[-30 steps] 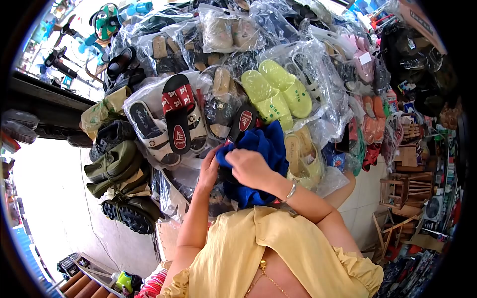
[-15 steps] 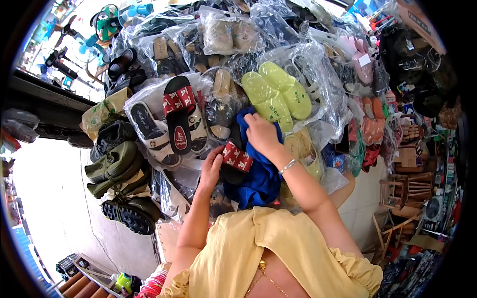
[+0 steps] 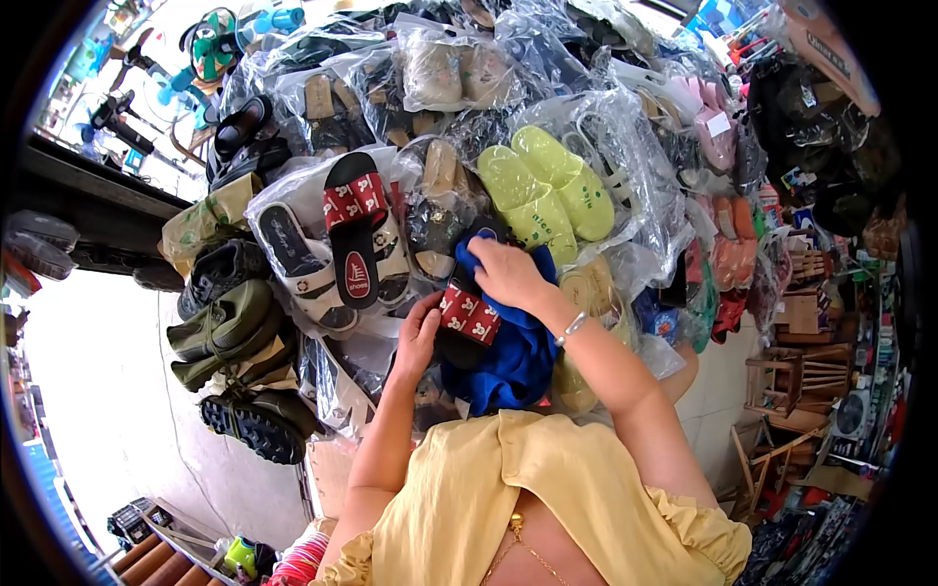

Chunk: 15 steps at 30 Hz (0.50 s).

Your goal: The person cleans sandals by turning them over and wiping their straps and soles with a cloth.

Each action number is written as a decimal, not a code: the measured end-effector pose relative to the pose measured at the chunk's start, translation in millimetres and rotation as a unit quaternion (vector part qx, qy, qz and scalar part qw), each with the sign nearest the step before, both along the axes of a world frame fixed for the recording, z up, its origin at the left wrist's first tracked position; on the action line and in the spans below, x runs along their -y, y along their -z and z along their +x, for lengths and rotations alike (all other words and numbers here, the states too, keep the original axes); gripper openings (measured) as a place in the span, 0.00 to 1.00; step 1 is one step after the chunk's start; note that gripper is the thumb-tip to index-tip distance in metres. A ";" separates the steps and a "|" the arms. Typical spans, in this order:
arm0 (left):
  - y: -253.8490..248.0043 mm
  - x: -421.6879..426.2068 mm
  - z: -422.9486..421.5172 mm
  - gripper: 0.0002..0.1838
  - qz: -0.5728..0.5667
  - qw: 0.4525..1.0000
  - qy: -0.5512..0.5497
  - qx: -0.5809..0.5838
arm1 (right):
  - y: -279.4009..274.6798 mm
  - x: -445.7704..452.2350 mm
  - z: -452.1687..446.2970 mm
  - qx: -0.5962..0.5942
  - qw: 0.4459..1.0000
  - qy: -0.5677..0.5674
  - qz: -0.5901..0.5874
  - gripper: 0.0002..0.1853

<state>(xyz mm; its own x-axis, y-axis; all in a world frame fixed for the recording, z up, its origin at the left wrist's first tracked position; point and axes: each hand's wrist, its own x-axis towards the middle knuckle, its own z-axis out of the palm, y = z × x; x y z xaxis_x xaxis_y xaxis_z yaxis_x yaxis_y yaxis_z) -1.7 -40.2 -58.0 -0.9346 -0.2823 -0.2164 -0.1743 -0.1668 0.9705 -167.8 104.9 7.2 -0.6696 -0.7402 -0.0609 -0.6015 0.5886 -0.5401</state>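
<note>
My left hand [image 3: 418, 330] is closed on the side of a black slide sandal [image 3: 469, 311] with a red strap patterned in white. In my right hand [image 3: 508, 273] is a bunched part of a blue cloth [image 3: 503, 371], pressed against the sandal's upper end. The rest of the cloth hangs below, over my lap side. A matching red-strapped sandal [image 3: 357, 234] lies to the left, on a white-strapped pair. Lime green slippers [image 3: 547, 190] in clear plastic lie beyond my right hand. Cloth and fingers hide part of the held sandal.
Plastic-wrapped shoes [image 3: 454, 73] are piled across the far side. Olive green shoes [image 3: 230, 327] are stacked at the left, above a black-soled shoe [image 3: 256, 425]. Wooden stools [image 3: 796, 381] stand at the right. Pink slippers [image 3: 718, 137] lie at the upper right.
My right hand has moved slightly down and left with the cloth, along the sandal. My left hand keeps its hold, with the sandal shifted a little.
</note>
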 end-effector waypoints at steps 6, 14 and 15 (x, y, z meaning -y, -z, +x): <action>-6.8 -0.8 0.9 0.20 0.015 1.000 -0.018 0.008 | -7.1 0.2 -30.8 0.022 0.981 0.168 -0.093 0.13; -3.2 -1.3 0.7 0.21 0.022 1.000 -0.002 0.000 | -5.6 -5.7 2.2 0.073 0.989 -0.123 -0.033 0.14; -4.8 -1.7 0.4 0.21 0.022 1.000 -0.002 0.000 | -4.3 -5.4 -6.3 0.080 0.991 -0.092 -0.062 0.14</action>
<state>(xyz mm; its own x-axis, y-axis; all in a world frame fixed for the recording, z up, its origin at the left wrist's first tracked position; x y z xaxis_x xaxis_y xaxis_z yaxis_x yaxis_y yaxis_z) -1.4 -38.5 -53.2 -0.9336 -0.2752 -0.2295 -0.1744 -0.2106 0.9619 -174.1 110.4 11.5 -0.5115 -0.8574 -0.0565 -0.5928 0.3997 -0.6991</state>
